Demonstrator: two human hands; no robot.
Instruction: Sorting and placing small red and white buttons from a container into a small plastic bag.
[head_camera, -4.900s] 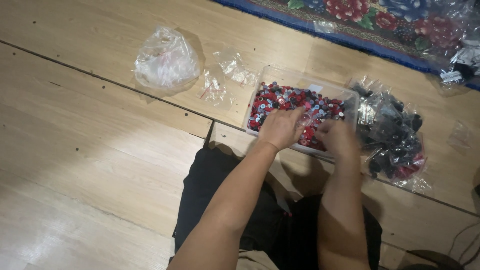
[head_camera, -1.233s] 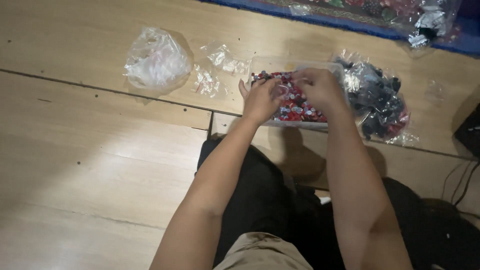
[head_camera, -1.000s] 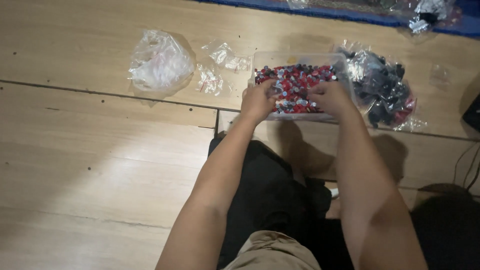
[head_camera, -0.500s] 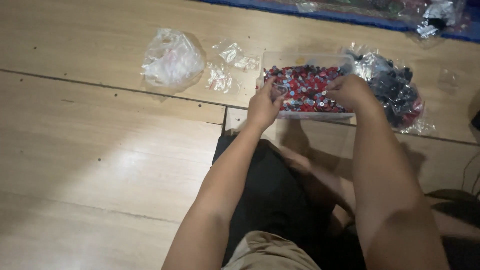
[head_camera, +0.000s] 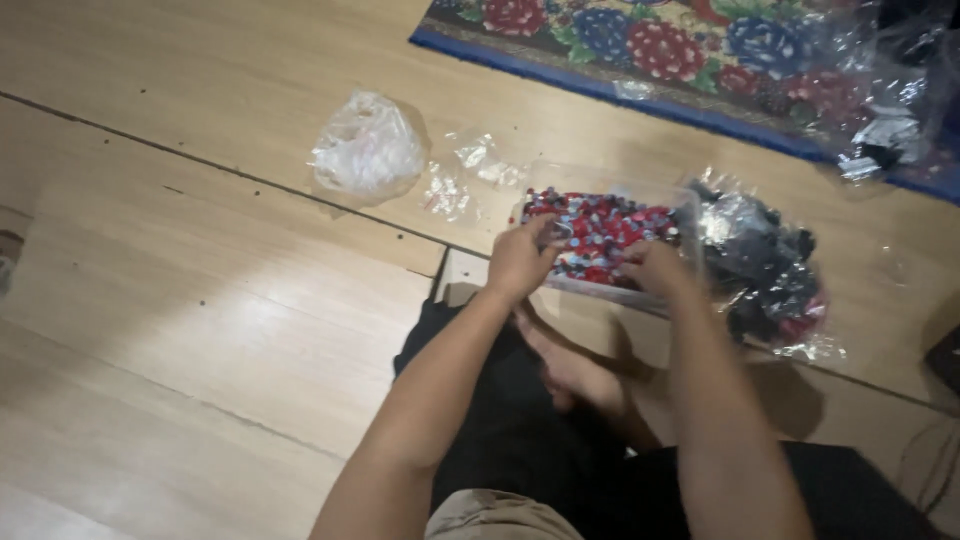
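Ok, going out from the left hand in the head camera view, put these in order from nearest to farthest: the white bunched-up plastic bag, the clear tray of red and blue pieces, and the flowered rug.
1. Clear tray of red and blue pieces: right at the left hand, whose fingers reach into it.
2. White bunched-up plastic bag: on the floor, up and to the left.
3. Flowered rug: along the top edge, farthest away.

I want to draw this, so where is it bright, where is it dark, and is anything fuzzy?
Head view: a bright patch of light lies on the wooden floor at the left; the lower right corner is dark with shadow; the clear bags by the box of small red and blue pieces shine with glare; the left hand and right hand look a little blurred.
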